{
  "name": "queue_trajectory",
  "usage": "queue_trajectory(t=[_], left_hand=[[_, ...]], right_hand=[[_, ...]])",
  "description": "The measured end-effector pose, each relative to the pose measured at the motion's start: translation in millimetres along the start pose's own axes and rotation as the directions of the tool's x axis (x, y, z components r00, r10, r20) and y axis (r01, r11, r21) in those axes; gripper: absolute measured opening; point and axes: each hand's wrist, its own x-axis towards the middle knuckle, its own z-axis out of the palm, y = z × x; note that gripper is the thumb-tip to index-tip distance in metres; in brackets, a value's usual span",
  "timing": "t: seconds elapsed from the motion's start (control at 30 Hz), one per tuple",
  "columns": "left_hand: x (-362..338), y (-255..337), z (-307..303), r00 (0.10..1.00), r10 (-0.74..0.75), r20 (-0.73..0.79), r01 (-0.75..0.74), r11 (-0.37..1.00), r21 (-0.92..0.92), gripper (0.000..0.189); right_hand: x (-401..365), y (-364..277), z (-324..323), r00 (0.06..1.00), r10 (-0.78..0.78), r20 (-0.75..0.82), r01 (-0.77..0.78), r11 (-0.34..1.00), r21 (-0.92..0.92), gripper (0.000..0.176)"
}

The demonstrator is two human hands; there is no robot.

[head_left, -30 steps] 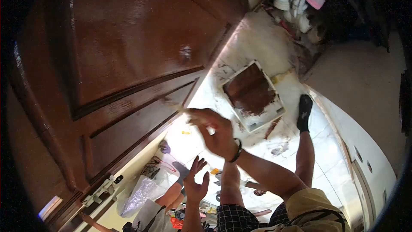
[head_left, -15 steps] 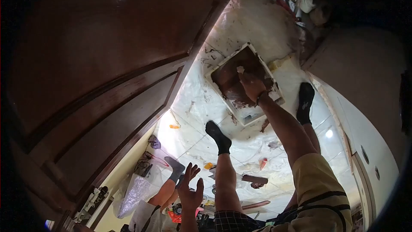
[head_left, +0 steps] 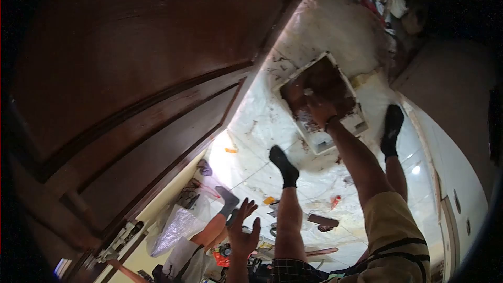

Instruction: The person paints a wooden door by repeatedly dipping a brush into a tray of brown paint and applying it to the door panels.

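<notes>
My right hand (head_left: 320, 110) reaches into a white rectangular tray (head_left: 326, 144) with dark brown material inside. The fingers close round a small pale piece (head_left: 308, 91) that I cannot identify, over the brown surface. Below and to the left, my left hand (head_left: 244, 233) is raised with its fingers apart and nothing in it. The tray lies tilted on the pale, plastic-covered floor, beyond my two feet in black socks (head_left: 284, 165).
A large dark wooden door (head_left: 131, 63) fills the left. Another person's grey-socked foot (head_left: 227, 199) and an arm (head_left: 126, 271) show at lower left. A brown block (head_left: 323, 220) and red object (head_left: 335, 201) lie on the floor. A white cabinet (head_left: 445, 152) stands right.
The whole view has shifted, so the tray and floor appear further right. My right hand has moved slightly toward the tray's near end. Another person's arm now shows at lower left.
</notes>
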Motion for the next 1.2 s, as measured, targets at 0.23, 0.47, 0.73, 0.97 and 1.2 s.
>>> queue_trajectory(t=[0.23,0.47,0.73,0.97,1.2], left_hand=[[-4.6,15.9,-10.5,0.998,0.041,0.049,-0.041,0.999,0.011,0.062],[-2.6,31.8,-30.0,0.994,0.107,-0.001,-0.107,0.994,0.001,0.062],[-17.4,44.8,-52.5,0.99,0.128,-0.065,-0.13,0.991,-0.021,0.062],[-24.9,36.9,-61.3,0.992,0.104,-0.075,-0.104,0.995,-0.004,0.063],[-24.0,42.4,-65.3,0.991,0.121,-0.064,-0.122,0.993,-0.008,0.062]], right_hand=[[-47.9,-22.1,-43.8,0.888,0.412,-0.205,-0.134,0.657,0.742,0.026],[-51.9,-173.4,-213.5,0.892,0.398,-0.215,0.275,-0.099,0.956,0.021],[-0.3,-277.8,-307.2,0.872,0.317,-0.372,0.356,0.109,0.928,0.026],[-6.3,-329.5,-349.7,0.729,0.188,-0.659,0.582,0.337,0.74,0.021],[-5.7,-280.1,-310.5,0.842,0.37,-0.391,0.31,0.26,0.914,0.022]])
